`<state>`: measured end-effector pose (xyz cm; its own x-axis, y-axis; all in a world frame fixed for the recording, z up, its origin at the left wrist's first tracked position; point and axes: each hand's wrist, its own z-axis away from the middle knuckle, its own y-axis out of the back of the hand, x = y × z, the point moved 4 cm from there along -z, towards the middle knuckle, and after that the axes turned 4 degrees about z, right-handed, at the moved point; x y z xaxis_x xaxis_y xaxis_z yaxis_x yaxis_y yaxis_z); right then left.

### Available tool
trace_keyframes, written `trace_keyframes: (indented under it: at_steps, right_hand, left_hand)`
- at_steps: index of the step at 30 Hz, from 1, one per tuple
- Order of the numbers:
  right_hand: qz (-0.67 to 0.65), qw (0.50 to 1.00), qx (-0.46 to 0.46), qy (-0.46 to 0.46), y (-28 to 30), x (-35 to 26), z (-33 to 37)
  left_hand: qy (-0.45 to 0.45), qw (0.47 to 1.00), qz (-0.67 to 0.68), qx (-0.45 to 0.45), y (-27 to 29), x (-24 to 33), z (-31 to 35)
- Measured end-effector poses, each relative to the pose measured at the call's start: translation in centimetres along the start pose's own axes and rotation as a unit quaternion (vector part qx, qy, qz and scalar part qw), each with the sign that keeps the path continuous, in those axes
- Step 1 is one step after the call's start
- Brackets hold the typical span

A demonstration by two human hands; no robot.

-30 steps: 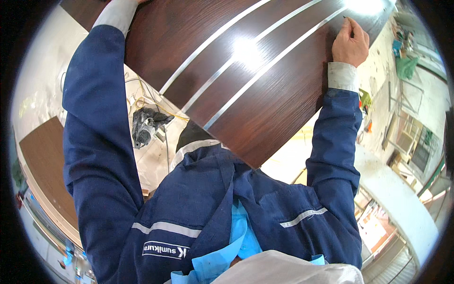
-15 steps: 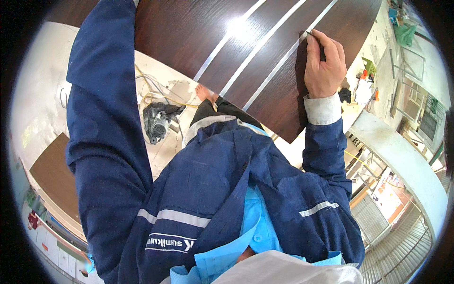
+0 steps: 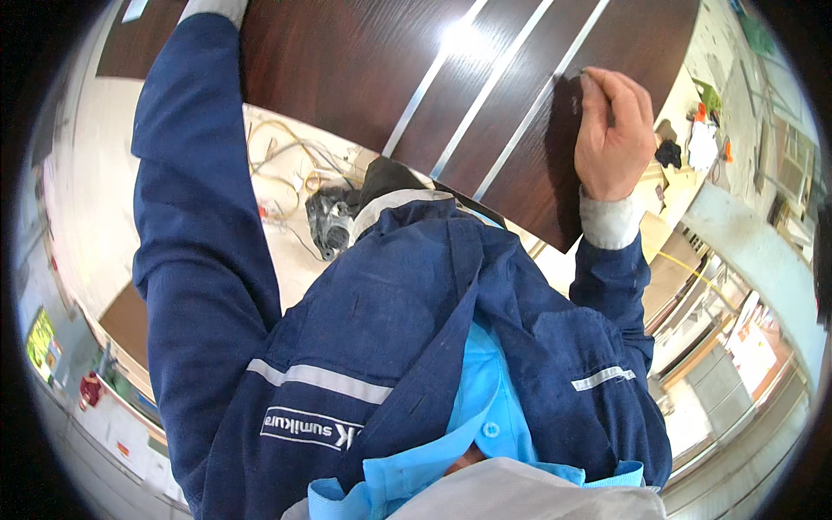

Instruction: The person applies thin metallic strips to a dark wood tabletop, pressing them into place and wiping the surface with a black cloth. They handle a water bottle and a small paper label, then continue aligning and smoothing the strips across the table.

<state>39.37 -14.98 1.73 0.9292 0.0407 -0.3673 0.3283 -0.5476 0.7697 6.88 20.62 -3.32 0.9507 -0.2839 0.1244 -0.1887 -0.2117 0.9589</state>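
A dark brown wood-grain panel [image 3: 338, 69] spans the top of the view, with three pale, narrow parallel strips [image 3: 490, 91] running across it. Over its right part is my right hand [image 3: 615, 134], thumb and forefinger pinched together just right of the rightmost strip. Whatever lies between those fingertips is too small to make out. My left arm [image 3: 199, 191] reaches up along the left side. Only its pale cuff shows at the top edge; the left hand is out of view.
Below the panel, a black bag with a grey machine part [image 3: 329, 221] lies on the floor beside tangled cables [image 3: 290, 143]. A brown board [image 3: 126, 325] is at the left. On the right are a black cloth [image 3: 668, 154] and a curved pale ledge [image 3: 750, 234].
My right hand's pinched fingertips have moved off the rightmost strip to its right. The whole view has shifted a little, and the bare foot below the panel no longer shows.
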Motion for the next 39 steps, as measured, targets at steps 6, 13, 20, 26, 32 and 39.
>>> trace_keyframes:
  at_steps: [6,13,20,26,32,39]
  right_hand:
    - [0.065,0.994,0.027,-0.08,2.0,-3.8,3.5]
    - [0.085,0.981,0.106,-0.14,1.8,-5.9,7.0]
    - [0.079,0.986,0.069,-0.13,1.3,-7.7,7.7]
    - [0.075,0.989,0.015,-0.125,1.1,-9.1,8.2]
    - [0.074,0.984,0.026,-0.159,2.7,-8.7,9.1]
    - [0.032,0.984,0.046,-0.167,2.9,-8.2,9.5]
  left_hand:
    - [-0.067,0.998,-0.006,-0.002,-0.4,-1.6,-2.8]
    - [-0.164,0.985,0.034,0.034,-1.8,-2.7,-2.8]
    - [-0.224,0.967,0.114,0.05,-4.3,-4.8,-5.3]
    - [-0.192,0.971,0.14,0.028,-2.8,-3.6,-4.3]
    - [-0.205,0.968,0.14,0.032,-1.8,-2.5,-3.8]
    - [-0.194,0.974,0.117,0.025,-1.5,-2.3,-3.4]
